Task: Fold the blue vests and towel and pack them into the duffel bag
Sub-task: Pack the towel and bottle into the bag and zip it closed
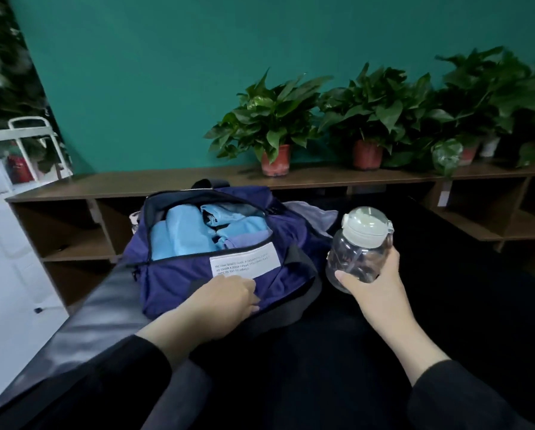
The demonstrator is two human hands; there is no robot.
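Observation:
A dark blue duffel bag (pixel 179 283) lies unzipped on a black padded surface (pixel 83 318). Folded light blue vests (pixel 185 234) fill its opening, with a lilac cloth (pixel 247 238) tucked at their right. A white text label (pixel 244 262) is sewn on the bag's front. My left hand (pixel 225 301) rests on the bag's front just below the label, its fingers curled into the fabric. My right hand (pixel 374 283) grips a clear plastic bottle (pixel 357 249) with a pale green lid, held upright just right of the bag. A lilac towel (pixel 315 217) lies bunched behind the bag.
A low brown wooden shelf unit (pixel 166 184) runs along the teal wall behind the bag. Potted plants (pixel 275 119) in red pots stand on its top. A white metal cart (pixel 27 141) stands at far left beside a pale floor.

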